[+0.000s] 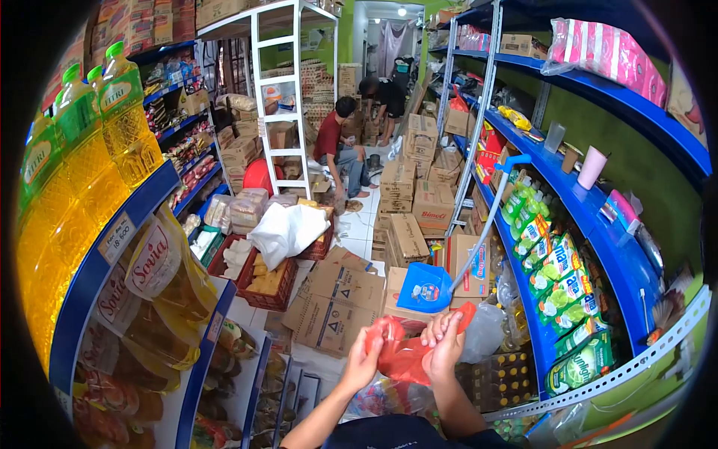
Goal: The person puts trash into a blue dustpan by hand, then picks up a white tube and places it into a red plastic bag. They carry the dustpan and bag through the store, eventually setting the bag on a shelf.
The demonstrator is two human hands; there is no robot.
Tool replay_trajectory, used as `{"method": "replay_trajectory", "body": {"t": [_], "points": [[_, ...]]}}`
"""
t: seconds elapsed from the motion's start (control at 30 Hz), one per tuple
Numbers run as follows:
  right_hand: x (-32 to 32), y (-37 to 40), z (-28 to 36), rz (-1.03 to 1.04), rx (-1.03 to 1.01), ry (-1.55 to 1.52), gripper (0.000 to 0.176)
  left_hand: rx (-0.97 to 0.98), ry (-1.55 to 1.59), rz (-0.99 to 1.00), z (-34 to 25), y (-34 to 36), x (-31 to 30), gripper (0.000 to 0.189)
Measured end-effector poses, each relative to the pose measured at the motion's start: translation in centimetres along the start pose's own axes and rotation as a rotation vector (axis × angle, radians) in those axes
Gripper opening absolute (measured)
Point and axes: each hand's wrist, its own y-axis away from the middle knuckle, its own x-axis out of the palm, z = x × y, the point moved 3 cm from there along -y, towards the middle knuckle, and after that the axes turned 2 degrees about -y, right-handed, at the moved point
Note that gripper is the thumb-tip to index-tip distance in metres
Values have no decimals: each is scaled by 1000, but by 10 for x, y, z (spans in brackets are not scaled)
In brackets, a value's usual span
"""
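Note:
Between my two hands stretches a crumpled red plastic bag [404, 361], thin and partly see-through. My left hand [364, 357] is closed on its left side, the bag bunched at the fingers. The fingers of my right hand [444, 347] wrap round the other side, and a flap of red plastic sticks out above them. Just beyond the hands is a blue dustpan [425, 287] with a long handle, in front of a cardboard box. Flattened cardboard [336, 303] lies on the floor to the left of it.
Oil bottles [123, 123] and oil pouches [161, 262] fill the left shelves. At right, blue shelves hold detergent pouches [565, 258] and a pink cup [591, 166]. Cartons [434, 206], red crates [269, 288] and a white ladder [278, 112] line the aisle. Two people [340, 142] work farther back.

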Motion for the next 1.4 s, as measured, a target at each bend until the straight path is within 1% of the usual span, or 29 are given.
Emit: {"method": "replay_trajectory", "body": {"t": [0.07,0.1,0.13,0.23,0.27,0.37,0.43,0.47,0.5,0.53,0.57,0.6,0.63,0.67,0.7,0.73,0.77,0.8,0.87,0.93,1.0,1.07,1.13,1.17,1.2,1.23,1.27,1.3,1.4], "points": [[-3,0,8,-30,-18,-6,37,-431,750,-137,2,-6,6,27],[-5,-1,9,-55,-28,-5,38,-503,811,-203,-3,-7,7,22],[-7,-1,9,-54,-31,-4,38,-501,813,-201,2,-8,8,22],[-13,1,4,-54,-9,-37,38,-486,1136,-201,13,-5,9,20],[-14,2,3,-67,11,-41,38,-487,1134,-198,7,-6,8,20],[-16,4,-1,-35,90,-53,37,-251,1059,-229,-13,-12,-1,22],[-17,6,-6,11,153,-60,35,-244,1032,-237,-19,-9,-2,19],[-17,6,-11,65,263,1,28,-236,1010,-243,-23,-9,-4,16],[-16,8,-15,119,372,62,24,-259,1056,-189,-19,-5,-3,22],[-13,8,-17,120,372,59,24,-258,1054,-189,-21,-4,-4,22],[-5,11,-18,149,414,73,23,-267,1040,-36,-26,-2,-1,31],[0,13,-19,177,455,87,29,-275,1023,117,-31,0,1,41],[-10,10,-25,274,512,224,58,-322,744,119,-33,1,4,58],[-9,10,-37,275,511,222,58,-254,535,121,-19,2,11,51],[-3,10,-51,317,457,233,65,-191,324,112,-13,2,17,45],[-2,9,-62,359,403,244,73,-166,246,126,-8,5,18,42],[-6,10,-70,407,493,274,71,-141,169,139,-12,6,19,42],[-10,12,-76,409,492,274,71,-139,168,137,-16,8,15,42],[-10,11,-79,396,307,459,71,-333,66,60,-13,9,6,46],[-7,15,-75,468,258,570,70,-358,66,-4,-1,10,2,41],[-3,23,-68,595,161,793,69,-306,-60,89,-8,6,-3,30],[0,26,-64,633,161,747,72,-377,-160,127,-1,9,-4,22],[5,30,-59,713,160,653,81,-201,-132,36,22,11,-3,21],[10,33,-52,668,60,693,85,-200,-131,38,21,11,-2,21],[10,35,-51,665,57,694,85,-316,45,-23,24,10,-3,23],[10,39,-47,700,-112,692,85,-428,223,-84,27,8,-3,26],[10,42,-43,733,-283,687,84,-423,225,-80,20,5,-1,26],[9,43,-43,729,-287,690,84,-447,311,-131,10,3,2,25],[11,51,-37,651,-747,797,47,-471,430,-174,4,1,3,25]]}}
